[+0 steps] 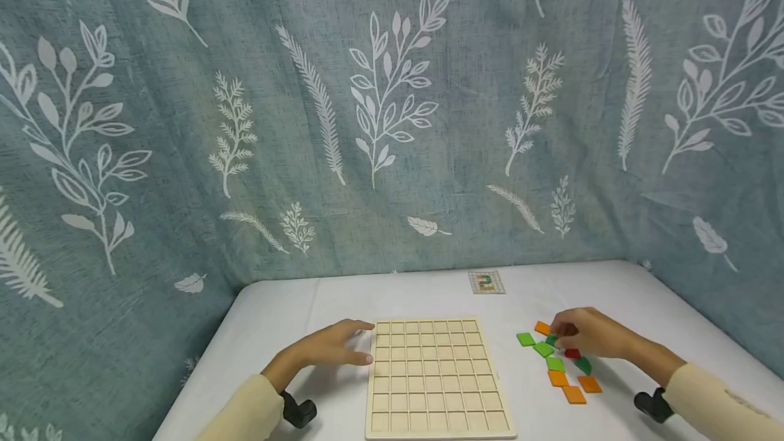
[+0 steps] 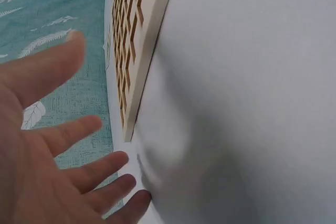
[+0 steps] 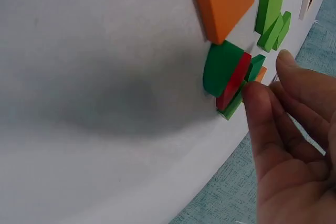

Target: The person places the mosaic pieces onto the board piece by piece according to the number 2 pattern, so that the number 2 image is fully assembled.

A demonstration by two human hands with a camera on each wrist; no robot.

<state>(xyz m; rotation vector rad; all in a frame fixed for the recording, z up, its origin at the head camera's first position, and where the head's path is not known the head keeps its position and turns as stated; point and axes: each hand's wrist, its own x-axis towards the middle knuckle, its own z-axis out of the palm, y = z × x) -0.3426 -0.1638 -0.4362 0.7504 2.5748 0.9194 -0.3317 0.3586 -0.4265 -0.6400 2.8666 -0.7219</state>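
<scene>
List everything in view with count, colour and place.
Table: 1, white, foreground
Curtain: 1, blue-green with white leaves, behind
Grid board: 1, pale wood, between the hands
Patterned card: 1, mostly pale, beyond board's far right corner
Tiles: at least 4 orange, 3 light green, 2 dark green, 1 red, right of board
Black wrist devices: 2, black, one per wrist
Sleeves: 2, cream, forearms
Left hand: 1, bare, at board's left edge
Right hand: 1, bare, at the tiles

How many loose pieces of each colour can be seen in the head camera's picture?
Orange pieces: 4
Light green pieces: 3
Dark green pieces: 2
Red piece: 1
Total: 10 visible; the right hand may hide more.
</scene>
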